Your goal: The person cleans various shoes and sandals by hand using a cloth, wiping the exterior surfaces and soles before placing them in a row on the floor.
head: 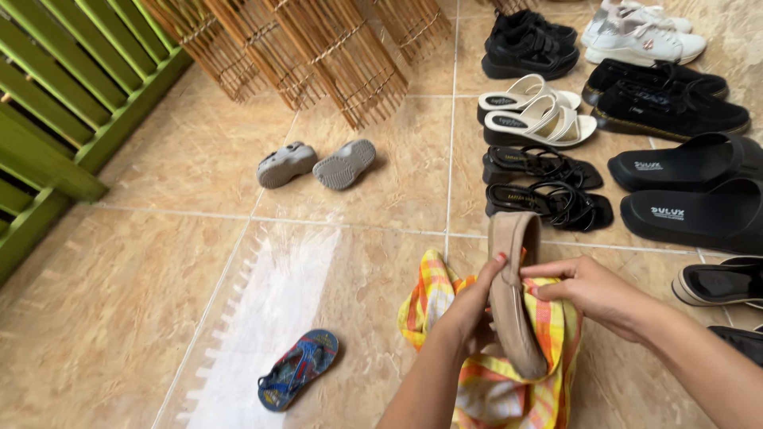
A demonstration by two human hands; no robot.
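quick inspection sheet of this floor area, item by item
surface: beige tiled floor, a pale glare patch on it
job's things: tan shoe held over a yellow-orange checked cloth
clutter: small grey pair; one blue sandal lying alone; rows of black and white shoes on the right
hands: left hand grips the shoe's side; right hand holds the cloth against it
cables: nothing seen
surroundings: green slatted wood; bamboo screens

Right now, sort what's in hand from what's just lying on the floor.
In hand: tan shoe, checked cloth, left hand, right hand.
Lying about: grey clogs, blue flip-flop, white sandals, black strappy sandals, black slides.
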